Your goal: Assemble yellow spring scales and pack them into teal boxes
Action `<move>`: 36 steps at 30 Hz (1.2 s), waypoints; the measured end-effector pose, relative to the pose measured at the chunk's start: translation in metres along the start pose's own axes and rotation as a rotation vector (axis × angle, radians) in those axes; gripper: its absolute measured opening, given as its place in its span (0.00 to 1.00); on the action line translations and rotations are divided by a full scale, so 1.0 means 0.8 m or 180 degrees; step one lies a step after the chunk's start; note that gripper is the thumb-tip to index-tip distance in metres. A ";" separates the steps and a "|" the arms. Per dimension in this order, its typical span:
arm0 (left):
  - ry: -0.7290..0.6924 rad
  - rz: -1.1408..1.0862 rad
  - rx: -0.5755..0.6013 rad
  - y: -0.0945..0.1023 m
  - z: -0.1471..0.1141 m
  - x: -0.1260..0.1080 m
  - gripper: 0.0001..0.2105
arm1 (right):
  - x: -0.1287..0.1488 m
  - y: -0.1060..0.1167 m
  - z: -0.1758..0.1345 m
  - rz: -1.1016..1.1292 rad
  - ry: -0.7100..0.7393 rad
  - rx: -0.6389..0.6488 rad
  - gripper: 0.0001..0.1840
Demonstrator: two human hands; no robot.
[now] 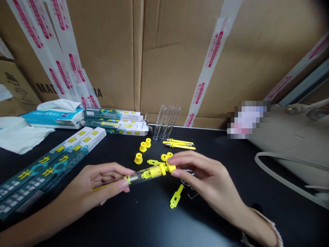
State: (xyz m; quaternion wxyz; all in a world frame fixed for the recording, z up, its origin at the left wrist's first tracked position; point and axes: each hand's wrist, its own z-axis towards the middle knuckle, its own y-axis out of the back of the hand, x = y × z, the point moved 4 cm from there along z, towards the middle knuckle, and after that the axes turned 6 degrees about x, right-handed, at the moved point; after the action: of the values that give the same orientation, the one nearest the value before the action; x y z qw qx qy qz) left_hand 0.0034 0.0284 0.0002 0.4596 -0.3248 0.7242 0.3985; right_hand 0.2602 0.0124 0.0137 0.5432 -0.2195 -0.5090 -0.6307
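The work surface is a matt black tabletop [149, 223], backed by a large cardboard carton [177, 61] sealed with red-and-white printed tape [60, 58]. At the left lie a blue tissue pack [55, 119] and green-and-white printed boxes [59, 161]: two side by side near the front, others stacked behind. A beige bag [285, 133] stands at the right.

Three clear tubes [166, 120] stand at the rear centre. Yellow rods [180, 144] lie in front of them. Flanged yellow caps [143, 147] are grouped to the left, and small yellow rings [164, 157] sit near the right fingertips. A flat yellow tab [176, 197] lies between the hands, beside partly hidden wire hooks [189, 178].

The clear tube assembly [144, 175] is held above the tabletop, its right end slightly raised. The left hand [99, 180] is closed around its left portion, thumb along the near side, fingers curled behind. The right hand [205, 171] approaches from the right, wrist bent, wearing a woven wristband [267, 221]; its thumb and index finger pinch the small yellow end piece [171, 167] at the assembly's right end.
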 end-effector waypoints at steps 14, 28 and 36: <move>-0.0093 0.0221 0.0025 -0.002 0.000 0.000 0.14 | 0.000 -0.011 -0.004 -0.0289 0.0243 0.0014 0.05; -0.0282 -0.0091 0.0100 -0.002 0.010 0.001 0.11 | 0.008 -0.008 -0.009 -0.1344 0.0941 0.0465 0.13; -0.0317 -0.0033 0.0300 -0.006 0.018 0.002 0.13 | 0.004 -0.008 -0.008 -0.1714 0.0906 0.0543 0.09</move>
State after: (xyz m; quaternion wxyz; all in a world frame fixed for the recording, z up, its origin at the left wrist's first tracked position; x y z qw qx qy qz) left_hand 0.0127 0.0388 -0.0068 0.5119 -0.2863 0.7166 0.3773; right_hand 0.2550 0.0044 0.0110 0.4389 0.0599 -0.5188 -0.7312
